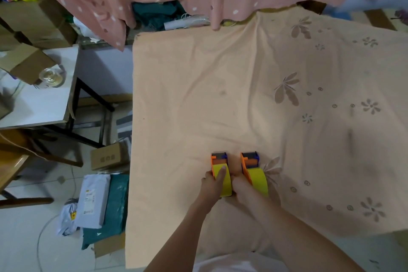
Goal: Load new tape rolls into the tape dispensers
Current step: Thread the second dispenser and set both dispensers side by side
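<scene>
Grip, left hand: the left hand point(213, 182) clasped the left dispenser point(220, 173) from its outer side, thumb laid flat along the top of the yellow tape roll point(224, 183)
Grip, right hand: the right hand point(239, 185) sat at the near end between the two dispensers, touching the inner flank of the held one; whether its fingers gripped or only steadied could not be told
Held item: the roll sat in the orange frame, with the cutter end pointing away from the person
Second item: the right dispenser point(252, 171) stood just beside the grip, on the right-hand side, untouched, carrying its own yellow roll point(258, 181)
Long axis: both dispensers ran parallel, near to far, cutter ends level with each other
Support: both rested on the peach cloth point(242, 95), near its front edge
Nearer hand: the right hand lay closer to the second dispenser; the left would have had to cross over the held one
Judged stage: both rolls appeared seated, so the task looked close to done
Judged next move: a release straight back toward the person, keeping the pair aligned
</scene>
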